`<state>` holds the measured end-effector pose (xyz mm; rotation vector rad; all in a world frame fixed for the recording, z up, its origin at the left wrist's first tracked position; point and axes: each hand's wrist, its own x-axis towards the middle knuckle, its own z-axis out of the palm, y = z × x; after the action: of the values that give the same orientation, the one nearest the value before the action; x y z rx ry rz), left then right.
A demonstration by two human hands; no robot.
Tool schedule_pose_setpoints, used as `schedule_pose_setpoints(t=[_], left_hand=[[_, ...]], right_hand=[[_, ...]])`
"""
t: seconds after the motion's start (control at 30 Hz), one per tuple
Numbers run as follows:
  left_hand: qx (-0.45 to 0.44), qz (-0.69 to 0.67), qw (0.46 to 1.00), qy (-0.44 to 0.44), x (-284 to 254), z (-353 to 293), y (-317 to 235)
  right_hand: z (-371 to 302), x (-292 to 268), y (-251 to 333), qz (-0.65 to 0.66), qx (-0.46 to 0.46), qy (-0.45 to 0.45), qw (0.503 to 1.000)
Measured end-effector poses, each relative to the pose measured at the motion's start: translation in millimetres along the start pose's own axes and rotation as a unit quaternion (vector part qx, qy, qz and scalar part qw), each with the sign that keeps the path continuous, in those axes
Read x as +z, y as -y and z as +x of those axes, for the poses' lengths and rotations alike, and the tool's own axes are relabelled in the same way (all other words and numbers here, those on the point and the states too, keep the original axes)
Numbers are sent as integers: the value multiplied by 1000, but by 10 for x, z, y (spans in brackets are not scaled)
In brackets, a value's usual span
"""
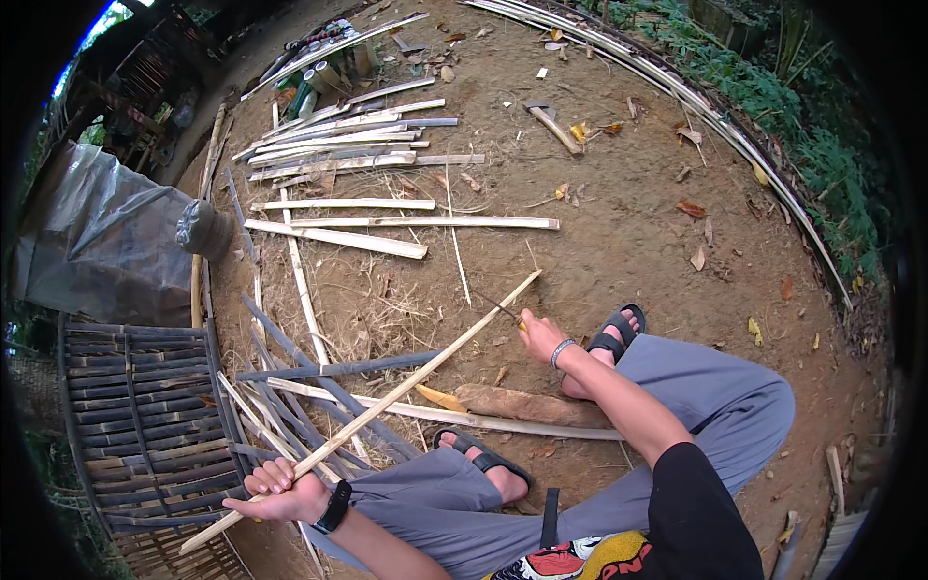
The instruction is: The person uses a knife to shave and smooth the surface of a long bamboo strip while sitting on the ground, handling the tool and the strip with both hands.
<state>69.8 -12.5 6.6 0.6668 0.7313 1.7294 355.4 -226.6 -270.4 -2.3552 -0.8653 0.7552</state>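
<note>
A long pale bamboo strip [416, 380] slants from the lower left up to the middle of the ground. My left hand [282, 495] is closed round its lower part, fingers curled over the strip and thumb stretched out. Close to the strip's upper end, my right hand [543, 338] grips a knife [495, 307]; a bit of yellow handle shows at the fingers, and the thin dark blade points up and left, by the strip. Whether the blade touches the strip I cannot tell. Below the strip lies a thick brown log [532, 406] between my sandalled feet.
Several split bamboo pieces [338, 205] lie in rows at the far left. A hammer-like tool [556, 128] rests farther off. Dark bamboo lengths [377, 365] cross near my left knee, beside a slatted bamboo rack [145, 416]. Long strips [696, 101] border the plants at right.
</note>
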Motion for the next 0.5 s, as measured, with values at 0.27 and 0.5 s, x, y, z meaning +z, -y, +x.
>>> schedule_pose_setpoints(t=[0.27,0.5], left_hand=[[-5,16,999,-40,-61,125,60],[-10,34,998,-50,-107,187,117]], right_hand=[[161,16,-213,15,32,10,999],[382,54,-476,1,102,-20,995]])
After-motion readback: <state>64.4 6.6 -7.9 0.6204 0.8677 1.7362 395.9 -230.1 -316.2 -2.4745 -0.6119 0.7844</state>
